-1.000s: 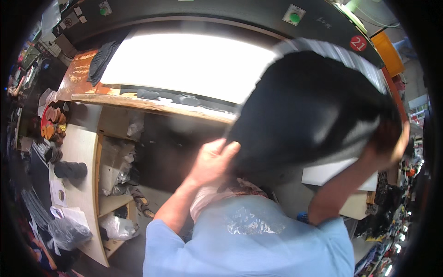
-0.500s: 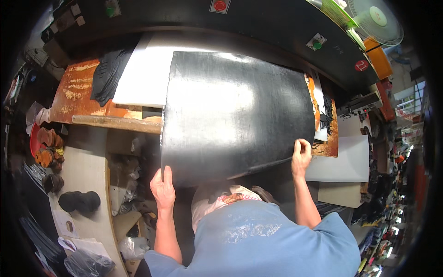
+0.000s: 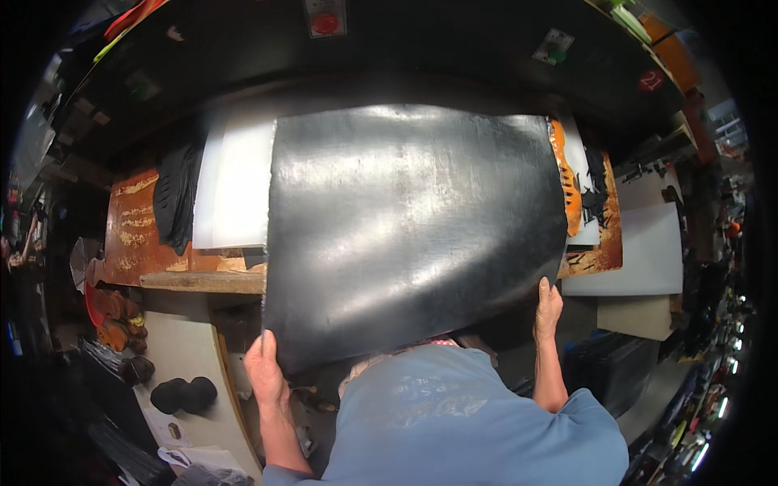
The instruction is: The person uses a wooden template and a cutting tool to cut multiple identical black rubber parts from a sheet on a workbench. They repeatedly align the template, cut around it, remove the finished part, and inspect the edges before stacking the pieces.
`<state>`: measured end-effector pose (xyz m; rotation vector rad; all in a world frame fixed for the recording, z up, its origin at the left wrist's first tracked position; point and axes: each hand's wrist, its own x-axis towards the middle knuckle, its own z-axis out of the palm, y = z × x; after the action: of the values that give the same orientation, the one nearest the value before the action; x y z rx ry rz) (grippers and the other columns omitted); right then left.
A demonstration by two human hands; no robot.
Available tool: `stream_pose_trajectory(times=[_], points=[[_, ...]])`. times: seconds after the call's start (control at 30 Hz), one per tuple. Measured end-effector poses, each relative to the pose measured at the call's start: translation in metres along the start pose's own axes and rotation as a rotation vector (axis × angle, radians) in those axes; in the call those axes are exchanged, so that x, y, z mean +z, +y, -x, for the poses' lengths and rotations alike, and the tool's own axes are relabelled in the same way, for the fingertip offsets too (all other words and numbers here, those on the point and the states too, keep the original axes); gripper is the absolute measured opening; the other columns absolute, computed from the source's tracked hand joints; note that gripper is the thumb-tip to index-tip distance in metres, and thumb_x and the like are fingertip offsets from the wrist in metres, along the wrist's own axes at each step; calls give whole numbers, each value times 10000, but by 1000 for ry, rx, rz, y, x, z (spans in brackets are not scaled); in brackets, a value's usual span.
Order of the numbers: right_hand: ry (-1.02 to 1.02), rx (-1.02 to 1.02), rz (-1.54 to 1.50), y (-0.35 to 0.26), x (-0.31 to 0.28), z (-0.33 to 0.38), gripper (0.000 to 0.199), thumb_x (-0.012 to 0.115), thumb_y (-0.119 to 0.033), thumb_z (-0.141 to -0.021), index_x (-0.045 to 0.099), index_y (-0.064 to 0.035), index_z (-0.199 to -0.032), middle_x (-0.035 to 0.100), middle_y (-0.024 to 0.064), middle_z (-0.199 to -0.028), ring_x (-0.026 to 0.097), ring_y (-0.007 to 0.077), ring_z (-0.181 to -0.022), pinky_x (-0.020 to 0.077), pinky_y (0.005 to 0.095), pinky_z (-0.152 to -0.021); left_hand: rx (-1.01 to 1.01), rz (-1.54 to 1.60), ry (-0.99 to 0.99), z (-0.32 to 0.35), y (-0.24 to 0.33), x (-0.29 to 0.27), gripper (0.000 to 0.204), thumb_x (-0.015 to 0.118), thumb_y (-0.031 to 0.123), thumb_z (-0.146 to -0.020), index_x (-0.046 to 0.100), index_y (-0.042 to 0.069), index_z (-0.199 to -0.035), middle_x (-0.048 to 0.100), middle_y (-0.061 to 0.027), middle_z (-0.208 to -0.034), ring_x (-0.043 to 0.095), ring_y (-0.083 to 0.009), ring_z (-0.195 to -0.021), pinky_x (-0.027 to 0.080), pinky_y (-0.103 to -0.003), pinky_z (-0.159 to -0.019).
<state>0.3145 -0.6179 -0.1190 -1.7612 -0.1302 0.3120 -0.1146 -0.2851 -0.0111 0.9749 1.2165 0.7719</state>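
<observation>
Both hands are pinched pretty much closed on a big black sheet [image 3: 413,215]: the left hand [image 3: 266,373] has it by the near left corner, thumb and fingers close together, and the right hand [image 3: 549,312] grips the near right edge the same way, though the fingers underneath are hidden. The sheet is shiny and slightly wavy, spread over the middle of the table [image 3: 130,219] with its near part poking out past the front edge toward the person's blue shirt [image 3: 478,405]. Can't tell how much of it actually rests on anything. It overlaps a white board [image 3: 231,182], which shows on both sides of it. By the sheet's right edge there's a wavy orange piece [image 3: 570,194], then some black scraps [image 3: 596,182] near the table's right end; a dark bunched cloth [image 3: 173,198] sits near the left end. As for labels, the dark panel [image 3: 243,57] behind the table's back edge has a red button [image 3: 326,23] and a green button [image 3: 556,56] on pale plates, plus a round red sticker [image 3: 651,79] with white figures. The shirt's print is too faded to read.
</observation>
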Motion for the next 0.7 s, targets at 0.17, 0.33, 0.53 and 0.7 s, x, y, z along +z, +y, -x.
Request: stream_pose_trajectory(times=[0.17,0.33,0.53,0.7], points=[[74,-42,238,-91,20,25,429,754,-239,-1017,623,59,-1297,715,85,-1115,630,141,-997,498,291,-930,-55,-1,-23,-32,46,-11,351,599,285,-1111,715,-42,-1163,760,-86,-1094,696,-137,-944,552,-307,-880],[45,-258,274,-128,62,-28,388,786,-142,-972,656,72,-1270,740,111,-1111,676,154,-990,547,304,-913,80,-474,0,-109,81,-21,309,648,269,-1074,721,-17,-982,667,-6,-899,560,-92,-823,489,-301,-775],[111,-379,714,-187,209,-238,952,763,-613,-882,534,89,-1483,582,328,-1471,552,408,-1410,451,441,-1162,506,-996,89,-321,152,95,466,665,397,-1021,737,-57,-1091,766,-186,-937,736,-295,-878,557,-414,-837],[-165,-668,656,-172,238,-174,713,631,-511,-1005,564,12,-1484,551,266,-1517,519,377,-1430,406,445,-1202,960,-911,-163,-285,101,122,638,624,410,-1049,530,-10,-1521,463,-295,-1593,393,-407,-1532,288,-462,-1277]])
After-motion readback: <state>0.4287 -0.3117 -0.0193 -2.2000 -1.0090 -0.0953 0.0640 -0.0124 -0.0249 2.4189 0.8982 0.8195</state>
